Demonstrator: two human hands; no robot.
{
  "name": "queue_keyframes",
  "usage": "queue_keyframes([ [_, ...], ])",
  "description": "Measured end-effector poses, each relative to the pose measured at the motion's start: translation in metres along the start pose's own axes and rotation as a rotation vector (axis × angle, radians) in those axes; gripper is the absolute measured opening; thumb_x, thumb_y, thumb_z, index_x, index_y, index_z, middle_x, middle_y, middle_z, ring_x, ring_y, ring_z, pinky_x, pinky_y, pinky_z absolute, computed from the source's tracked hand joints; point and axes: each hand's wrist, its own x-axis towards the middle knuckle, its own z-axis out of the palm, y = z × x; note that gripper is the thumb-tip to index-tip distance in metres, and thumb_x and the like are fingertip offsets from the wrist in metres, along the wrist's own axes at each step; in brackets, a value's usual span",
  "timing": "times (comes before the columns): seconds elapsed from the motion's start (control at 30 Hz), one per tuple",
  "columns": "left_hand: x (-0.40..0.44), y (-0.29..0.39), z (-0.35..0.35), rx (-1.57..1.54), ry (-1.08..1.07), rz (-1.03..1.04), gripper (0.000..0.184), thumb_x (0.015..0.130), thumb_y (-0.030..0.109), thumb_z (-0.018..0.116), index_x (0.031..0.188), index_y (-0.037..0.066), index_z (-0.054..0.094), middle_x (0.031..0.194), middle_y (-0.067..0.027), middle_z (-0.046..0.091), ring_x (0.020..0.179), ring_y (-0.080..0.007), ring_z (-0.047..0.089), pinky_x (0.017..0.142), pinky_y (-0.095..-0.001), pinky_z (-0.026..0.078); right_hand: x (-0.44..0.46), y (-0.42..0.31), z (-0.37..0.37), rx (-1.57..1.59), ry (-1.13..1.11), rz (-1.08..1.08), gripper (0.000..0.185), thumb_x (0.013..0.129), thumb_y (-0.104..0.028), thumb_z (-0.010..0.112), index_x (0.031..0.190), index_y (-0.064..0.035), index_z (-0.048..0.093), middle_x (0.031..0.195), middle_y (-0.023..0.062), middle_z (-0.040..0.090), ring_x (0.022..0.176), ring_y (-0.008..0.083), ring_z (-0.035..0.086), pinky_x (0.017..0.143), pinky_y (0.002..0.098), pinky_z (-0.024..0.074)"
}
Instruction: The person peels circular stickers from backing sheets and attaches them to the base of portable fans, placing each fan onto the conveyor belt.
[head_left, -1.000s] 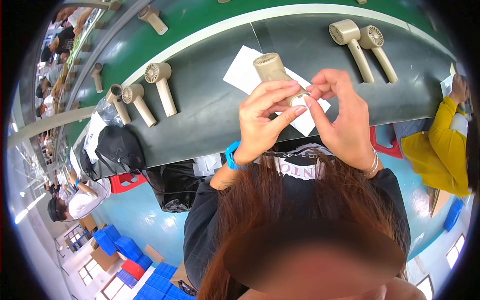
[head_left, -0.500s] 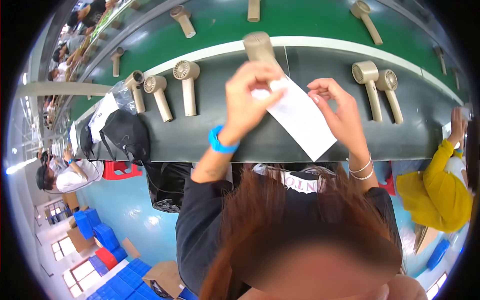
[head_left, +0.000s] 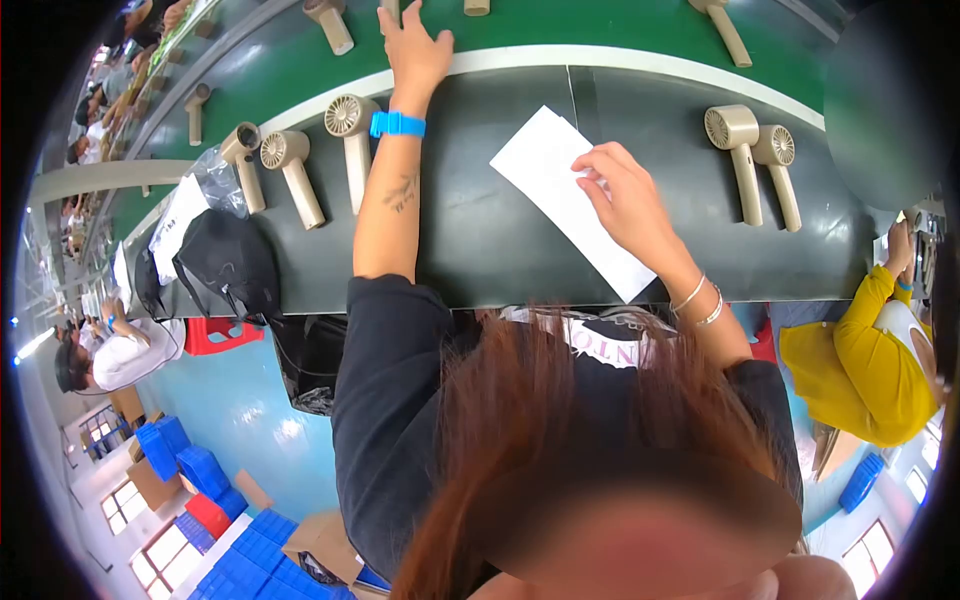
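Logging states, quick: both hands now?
Left hand: thumb spread, fingers at a tan piece by the frame's top edge; grip cannot be told.
Right hand: loosely curled over white paper; pinch cannot be told.

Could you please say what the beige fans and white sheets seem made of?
The beige fans look like satin plastic, possibly painted, going by their smooth, moulded bodies; the white sheets look like matte paper, being thin, flat and straight-edged.

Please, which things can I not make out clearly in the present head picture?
Head view:
- What the left hand touches: hidden by its fingers and the top edge.
- Beige object at top centre: mostly cut off by that edge.
- Whether the right hand grips the white paper: its fingers hide the contact.
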Motion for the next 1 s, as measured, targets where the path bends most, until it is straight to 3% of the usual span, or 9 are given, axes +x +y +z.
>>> queue_keyframes([
  [0.1, -0.02, 0.043, -0.061, 0.05, -0.189, -0.091, 0.046, 0.074, 0.019, 0.077, 0.115, 0.004, 0.061, 0.125, -0.0165, 0.057, 0.114, -0.0305, 0.055, 0.097, -0.0413, 0.043, 0.003, 0.001, 0.022, -0.043, -0.053, -0.032, 0.017, 0.085, -0.009, 0.062, 0.1, -0.0037, 0.058, 0.099, 0.0133, 0.057, 0.091, 0.0323, 0.06, 0.076, 0.0412, 0.0486],
  [0.17, -0.038, 0.043, -0.086, -0.264, -0.431, -0.103, 0.059, 0.078, 0.023, 0.071, 0.13, 0.005, 0.049, 0.138, -0.0192, 0.045, 0.132, -0.0365, 0.038, 0.109, -0.052, 0.028, 0.005, -0.005, 0.035, -0.126, -0.05, -0.033, 0.019, 0.084, -0.011, 0.062, 0.101, -0.0031, 0.058, 0.099, 0.0138, 0.057, 0.093, 0.0324, 0.059, 0.077, 0.042, 0.0481],
  [0.23, -0.046, 0.043, -0.112, -0.687, -0.783, -0.034, 0.063, 0.078, 0.026, 0.073, 0.132, 0.007, 0.048, 0.142, -0.0176, 0.043, 0.136, -0.0345, 0.035, 0.109, -0.0568, 0.024, 0.006, -0.01, 0.042, -0.197, 0.019, -0.057, 0.02, 0.083, -0.012, 0.064, 0.1, -0.003, 0.057, 0.096, 0.0129, 0.057, 0.09, 0.0315, 0.059, 0.075, 0.0415, 0.0475],
  [0.33, -0.079, 0.064, -0.14, -0.57, -1.086, 0.104, 0.065, 0.073, 0.033, 0.078, 0.131, 0.014, 0.054, 0.147, -0.0098, 0.041, 0.14, -0.0324, 0.029, 0.112, -0.0582, 0.015, 0.007, -0.001, 0.053, -0.245, 0.081, -0.106, 0.019, 0.082, -0.009, 0.066, 0.098, -0.0044, 0.056, 0.092, 0.0108, 0.057, 0.084, 0.0289, 0.06, 0.072, 0.0388, 0.0479],
  [0.6, -0.091, 0.07, -0.142, -0.538, -0.995, 0.096, 0.065, 0.074, 0.037, 0.077, 0.131, 0.016, 0.055, 0.147, -0.0078, 0.041, 0.14, -0.0303, 0.028, 0.114, -0.0549, 0.012, 0.009, -0.002, 0.052, -0.196, 0.087, -0.093, 0.012, 0.08, -0.005, 0.066, 0.087, -0.0025, 0.058, 0.089, 0.0116, 0.057, 0.085, 0.028, 0.059, 0.074, 0.0375, 0.0474],
  [0.8, -0.077, 0.064, -0.137, -0.537, -0.984, 0.153, 0.058, 0.076, 0.045, 0.073, 0.12, 0.009, 0.062, 0.133, -0.0104, 0.055, 0.131, -0.0337, 0.041, 0.111, -0.0533, 0.022, 0.012, 0.011, 0.03, 0.569, -0.006, 0.12, 0.01, 0.083, -0.003, 0.066, 0.088, -0.0004, 0.058, 0.094, 0.0067, 0.057, 0.087, 0.0175, 0.061, 0.074, 0.0317, 0.049],
  [0.9, -0.018, 0.059, -0.113, -0.635, -0.988, -0.314, 0.05, 0.079, 0.037, 0.073, 0.116, 0.005, 0.064, 0.131, -0.0161, 0.056, 0.128, -0.0337, 0.044, 0.109, -0.0453, 0.03, 0.007, 0.007, 0.013, 0.592, 0.098, 0.106, 0.008, 0.085, -0.001, 0.064, 0.092, 0.0005, 0.059, 0.094, 0.0031, 0.055, 0.088, 0.0102, 0.058, 0.076, 0.0268, 0.048],
  [0.97, -0.015, 0.023, -0.043, -0.499, -0.357, -0.119, 0.049, 0.076, 0.032, 0.074, 0.109, -0.002, 0.06, 0.108, -0.0204, 0.06, 0.107, -0.0357, 0.053, 0.097, -0.0481, 0.038, 0.002, -0.005, 0.004, 0.642, 0.14, 0.119, 0.008, 0.086, -0.001, 0.064, 0.092, 0.0, 0.059, 0.091, 0.0026, 0.058, 0.084, 0.01, 0.057, 0.077, 0.0254, 0.047],
  [1.0, -0.009, 0.015, -0.02, -0.307, -0.235, -0.155, 0.051, 0.075, 0.031, 0.075, 0.11, -0.003, 0.059, 0.107, -0.0231, 0.06, 0.107, -0.0374, 0.053, 0.095, -0.0464, 0.04, -0.001, -0.005, 0.001, 0.641, 0.156, 0.111, 0.008, 0.086, -0.001, 0.064, 0.092, -0.0001, 0.06, 0.09, 0.0023, 0.058, 0.083, 0.01, 0.057, 0.077, 0.0253, 0.047],
])
